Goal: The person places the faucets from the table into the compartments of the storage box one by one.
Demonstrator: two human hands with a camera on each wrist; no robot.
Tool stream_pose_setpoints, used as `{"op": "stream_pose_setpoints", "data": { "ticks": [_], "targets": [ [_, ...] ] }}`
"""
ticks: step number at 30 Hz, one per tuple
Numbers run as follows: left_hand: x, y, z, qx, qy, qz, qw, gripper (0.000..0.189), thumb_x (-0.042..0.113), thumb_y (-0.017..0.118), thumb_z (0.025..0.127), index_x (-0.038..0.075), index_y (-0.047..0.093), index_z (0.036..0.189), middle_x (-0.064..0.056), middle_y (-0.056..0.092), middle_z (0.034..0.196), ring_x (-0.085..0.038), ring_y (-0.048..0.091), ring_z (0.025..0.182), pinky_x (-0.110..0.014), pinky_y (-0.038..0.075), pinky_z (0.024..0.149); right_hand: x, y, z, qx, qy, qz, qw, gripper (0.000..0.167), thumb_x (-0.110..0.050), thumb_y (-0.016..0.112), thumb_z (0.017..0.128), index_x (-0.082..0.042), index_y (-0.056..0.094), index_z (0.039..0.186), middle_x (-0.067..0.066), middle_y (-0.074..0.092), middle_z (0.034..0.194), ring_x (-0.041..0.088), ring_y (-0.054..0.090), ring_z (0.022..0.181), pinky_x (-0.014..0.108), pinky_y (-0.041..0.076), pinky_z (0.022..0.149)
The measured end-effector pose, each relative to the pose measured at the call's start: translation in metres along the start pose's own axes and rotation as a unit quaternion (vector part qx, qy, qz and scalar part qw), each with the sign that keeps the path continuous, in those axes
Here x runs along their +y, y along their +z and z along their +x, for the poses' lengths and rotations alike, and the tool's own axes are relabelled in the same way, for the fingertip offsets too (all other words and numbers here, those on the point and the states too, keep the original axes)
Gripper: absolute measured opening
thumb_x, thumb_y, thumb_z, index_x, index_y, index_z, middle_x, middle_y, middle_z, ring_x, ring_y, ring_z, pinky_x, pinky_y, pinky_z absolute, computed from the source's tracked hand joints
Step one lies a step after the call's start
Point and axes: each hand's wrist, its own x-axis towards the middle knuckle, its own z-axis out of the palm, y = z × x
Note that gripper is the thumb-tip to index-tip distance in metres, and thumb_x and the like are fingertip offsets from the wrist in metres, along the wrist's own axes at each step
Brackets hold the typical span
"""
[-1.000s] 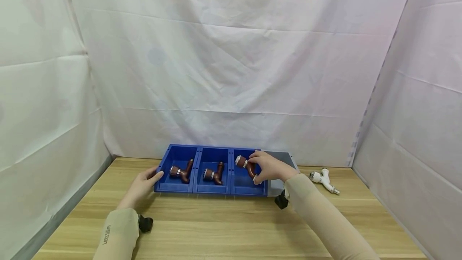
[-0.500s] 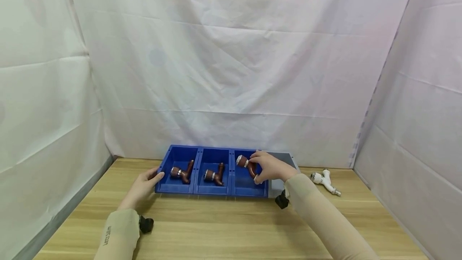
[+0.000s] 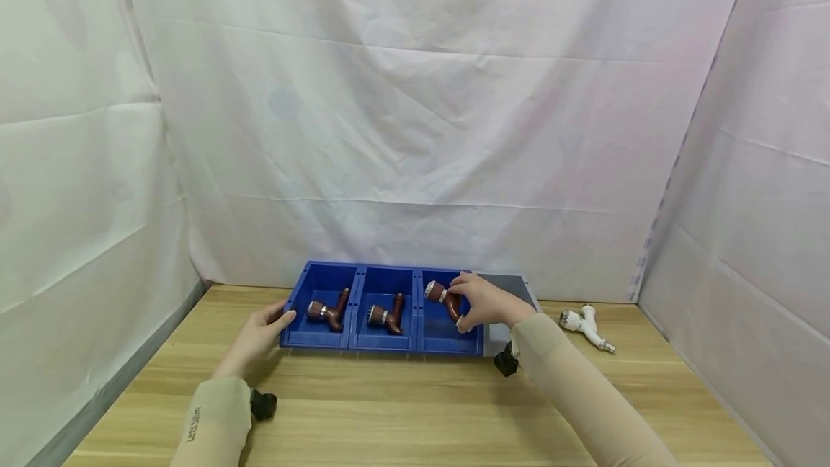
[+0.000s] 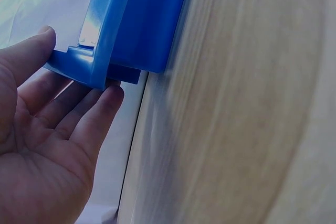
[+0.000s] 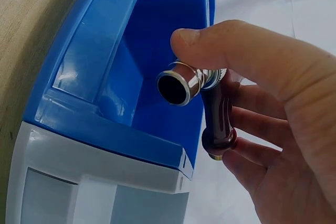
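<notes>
My right hand (image 3: 489,301) holds a brown tap (image 3: 436,292) with a silver-trimmed knob over the third blue bin (image 3: 434,343). In the right wrist view the thumb lies by the tap's (image 5: 217,114) metal-ringed open end, and the fingers curl behind its body. My left hand (image 3: 256,337) grips the outer side of the leftmost blue bin (image 3: 327,274); in the left wrist view the thumb is on the rim (image 4: 84,66) and the fingers lie underneath. One brown tap (image 3: 333,310) lies in the leftmost bin, another brown tap (image 3: 387,315) in the second.
A grey bin (image 3: 512,283) closes the row at its right end, partly hidden by the right hand. A white tap (image 3: 586,326) lies on the wooden table (image 3: 389,409) to the right of the bins. White cloth (image 3: 415,128) hangs behind and on both sides.
</notes>
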Motion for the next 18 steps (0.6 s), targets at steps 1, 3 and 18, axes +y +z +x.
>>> {"op": "stream_pose_setpoints", "data": {
  "ticks": [1, 3, 18],
  "targets": [
    [-0.0002, 0.0, 0.0001, 0.0, 0.0, 0.001, 1.0, 0.059, 0.031, 0.052, 0.102, -0.009, 0.038, 0.143, -0.03, 0.043, 0.141, -0.042, 0.042, 0.13, -0.054, 0.033, 0.107, 0.0002, 0.0003, 0.0001, 0.0, 0.0, 0.001, 1.0, 0.067, -0.018, 0.083, 0.074, -0.004, 0.056, 0.134, 0.014, 0.042, 0.145, 0.037, 0.022, 0.142, 0.051, 0.042, 0.101],
    [-0.0002, 0.0, 0.0001, 0.001, 0.002, 0.006, 1.0, 0.06, 0.033, 0.052, 0.101, -0.009, 0.039, 0.143, -0.03, 0.043, 0.141, -0.042, 0.041, 0.131, -0.054, 0.032, 0.107, 0.0007, 0.0008, 0.0004, -0.003, 0.003, -0.001, 1.0, 0.067, -0.019, 0.083, 0.074, -0.005, 0.057, 0.134, 0.013, 0.042, 0.145, 0.036, 0.021, 0.143, 0.05, 0.042, 0.101],
    [0.0027, -0.001, -0.0016, 0.0, 0.0, 0.019, 0.9998, 0.061, 0.035, 0.052, 0.101, -0.008, 0.04, 0.143, -0.029, 0.043, 0.142, -0.043, 0.039, 0.132, -0.055, 0.031, 0.108, 0.0049, 0.0055, 0.0034, -0.005, 0.003, 0.004, 1.0, 0.067, -0.017, 0.083, 0.073, -0.004, 0.057, 0.134, 0.014, 0.043, 0.144, 0.037, 0.025, 0.141, 0.05, 0.044, 0.099]
  ]
}}
